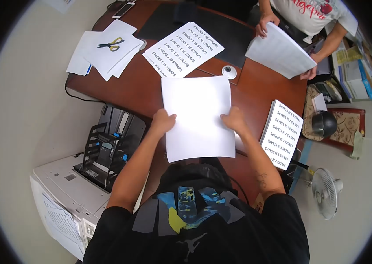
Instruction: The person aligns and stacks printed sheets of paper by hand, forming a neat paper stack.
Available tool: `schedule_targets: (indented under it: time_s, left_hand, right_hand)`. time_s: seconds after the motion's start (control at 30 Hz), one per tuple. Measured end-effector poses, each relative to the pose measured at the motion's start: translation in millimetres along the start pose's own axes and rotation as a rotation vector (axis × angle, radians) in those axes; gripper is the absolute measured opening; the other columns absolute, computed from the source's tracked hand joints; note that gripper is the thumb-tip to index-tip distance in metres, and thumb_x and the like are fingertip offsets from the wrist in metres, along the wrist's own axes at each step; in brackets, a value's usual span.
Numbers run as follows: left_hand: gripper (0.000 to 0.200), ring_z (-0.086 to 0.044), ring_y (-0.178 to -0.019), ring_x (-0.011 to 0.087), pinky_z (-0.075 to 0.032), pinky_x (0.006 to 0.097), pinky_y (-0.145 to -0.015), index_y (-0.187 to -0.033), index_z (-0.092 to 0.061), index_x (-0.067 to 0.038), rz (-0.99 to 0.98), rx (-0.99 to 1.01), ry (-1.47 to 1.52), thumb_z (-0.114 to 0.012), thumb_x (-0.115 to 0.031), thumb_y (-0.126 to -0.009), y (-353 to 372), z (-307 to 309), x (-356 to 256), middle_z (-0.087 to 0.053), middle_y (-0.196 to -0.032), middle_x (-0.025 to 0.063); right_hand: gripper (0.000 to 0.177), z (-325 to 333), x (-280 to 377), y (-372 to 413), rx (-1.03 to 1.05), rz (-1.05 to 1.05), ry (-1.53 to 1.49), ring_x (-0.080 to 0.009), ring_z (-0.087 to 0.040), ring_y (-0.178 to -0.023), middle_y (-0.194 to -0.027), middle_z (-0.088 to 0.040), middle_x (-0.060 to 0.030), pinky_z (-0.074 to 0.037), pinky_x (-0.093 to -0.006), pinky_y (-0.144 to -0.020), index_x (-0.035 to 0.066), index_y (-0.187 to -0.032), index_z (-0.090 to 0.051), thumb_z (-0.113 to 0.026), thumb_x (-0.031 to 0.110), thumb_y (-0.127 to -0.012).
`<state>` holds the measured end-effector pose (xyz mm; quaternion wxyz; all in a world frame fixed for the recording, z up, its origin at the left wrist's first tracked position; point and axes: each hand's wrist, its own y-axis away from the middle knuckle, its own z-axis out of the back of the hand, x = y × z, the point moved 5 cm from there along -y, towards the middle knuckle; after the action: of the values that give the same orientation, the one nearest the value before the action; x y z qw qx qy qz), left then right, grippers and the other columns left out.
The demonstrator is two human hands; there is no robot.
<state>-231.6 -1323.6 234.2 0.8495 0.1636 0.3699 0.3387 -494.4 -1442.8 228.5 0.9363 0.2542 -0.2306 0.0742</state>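
Between my hands is a stack of white paper [199,121], its blank side facing up, held above the near edge of the desk. My left hand [164,122] grips its left edge, thumb on top and fingers hidden beneath. On the opposite edge, my right hand [233,120] pinches the paper the same way. Just beyond lies a pile of printed sheets [184,50] reading "5 PACKS X 38 STRAPS". A thicker stack of printed sheets [282,134] sits right of my right hand, at the desk's right edge.
Scissors [112,44] lie on loose white sheets [87,50] at the back left, near a phone [124,9]. Across the wooden desk [256,92], another person's hands hold a paper stack [280,50]. A printer [73,180] stands left, a fan [325,192] right.
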Motion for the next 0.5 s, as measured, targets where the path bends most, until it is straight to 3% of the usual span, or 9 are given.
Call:
schedule_targets:
  time_s: [0.03,0.13,0.17,0.23,0.27,0.3,0.37,0.47,0.5]
  left_hand:
    - [0.037,-0.062,-0.104,0.0439,-0.049,0.0457,-0.089,-0.103,-0.063,0.012,-0.025,-0.001,-0.015,-0.066,-0.020,-0.084,5,0,-14,-0.063,-0.107,0.0324]
    - [0.030,-0.062,-0.100,0.0455,-0.050,0.0482,-0.084,-0.093,-0.064,0.010,-0.308,0.024,-0.094,-0.065,-0.017,-0.081,19,-20,-64,-0.064,-0.097,0.0338]
    - [0.030,-0.062,-0.100,0.0455,-0.050,0.0482,-0.084,-0.093,-0.064,0.010,-0.315,0.016,-0.092,-0.065,-0.017,-0.081,20,-23,-73,-0.064,-0.097,0.0338]
    - [0.033,-0.068,-0.085,0.0396,-0.052,0.0439,-0.079,-0.100,-0.066,0.009,-0.298,0.064,0.064,-0.069,-0.016,-0.080,23,-25,-86,-0.068,-0.090,0.0275]
    - [0.031,-0.070,-0.079,0.0284,-0.054,0.0389,-0.075,-0.103,-0.067,0.010,-0.280,0.264,0.383,-0.069,-0.012,-0.080,23,-15,-77,-0.070,-0.091,0.0216]
    - [0.026,-0.070,-0.079,0.0218,-0.056,0.0355,-0.073,-0.102,-0.066,0.011,-0.112,0.327,0.577,-0.067,-0.007,-0.084,13,-5,-56,-0.071,-0.094,0.0182]
    - [0.027,-0.069,-0.093,0.0240,-0.056,0.0359,-0.082,-0.110,-0.062,0.013,-0.134,0.475,0.995,-0.064,-0.005,-0.089,3,24,-17,-0.069,-0.102,0.0183]
    - [0.028,-0.067,-0.091,0.0195,-0.052,0.0318,-0.085,-0.111,-0.061,0.013,-0.310,0.369,0.919,-0.063,-0.004,-0.090,10,53,-10,-0.069,-0.104,0.0156]
    - [0.028,-0.067,-0.091,0.0195,-0.052,0.0318,-0.085,-0.111,-0.061,0.013,-0.308,0.367,0.920,-0.063,-0.004,-0.090,17,56,-12,-0.069,-0.104,0.0156]
  right_hand:
    - [0.036,2,14,2,0.000,-0.030,0.045,-0.0440,-0.064,-0.100,-0.103,-0.065,-0.0310,-0.052,-0.0432,-0.086,-0.013,-0.100,-0.064,-0.064,0.015,-0.078]
    - [0.035,10,65,10,0.122,0.042,0.041,-0.0451,-0.063,-0.100,-0.103,-0.065,-0.0321,-0.051,-0.0443,-0.088,-0.012,-0.100,-0.064,-0.062,0.013,-0.076]
    - [0.037,14,83,15,0.140,0.101,-0.019,-0.0457,-0.063,-0.100,-0.104,-0.063,-0.0340,-0.051,-0.0448,-0.089,-0.013,-0.101,-0.064,-0.065,0.012,-0.073]
    - [0.042,26,88,23,0.120,0.071,-0.189,-0.0404,-0.067,-0.093,-0.099,-0.066,-0.0309,-0.054,-0.0438,-0.082,-0.014,-0.100,-0.063,-0.074,0.013,-0.069]
    - [0.043,31,73,17,0.125,0.039,-0.295,-0.0374,-0.069,-0.091,-0.097,-0.067,-0.0288,-0.056,-0.0434,-0.078,-0.015,-0.101,-0.063,-0.076,0.012,-0.070]
    - [0.040,36,56,12,0.189,-0.035,-0.483,-0.0343,-0.069,-0.089,-0.097,-0.068,-0.0269,-0.057,-0.0418,-0.075,-0.015,-0.102,-0.062,-0.074,0.009,-0.073]
    - [0.030,41,15,11,0.257,-0.142,-0.861,-0.0303,-0.070,-0.086,-0.097,-0.068,-0.0246,-0.058,-0.0383,-0.074,-0.017,-0.105,-0.060,-0.067,-0.002,-0.080]
    - [0.028,61,12,29,0.167,0.155,-0.975,-0.0238,-0.069,-0.082,-0.096,-0.069,-0.0193,-0.056,-0.0336,-0.075,-0.014,-0.106,-0.062,-0.068,-0.001,-0.082]
    - [0.028,62,13,37,0.169,0.156,-0.973,-0.0238,-0.069,-0.082,-0.096,-0.069,-0.0193,-0.056,-0.0336,-0.075,-0.014,-0.106,-0.062,-0.068,-0.001,-0.082]
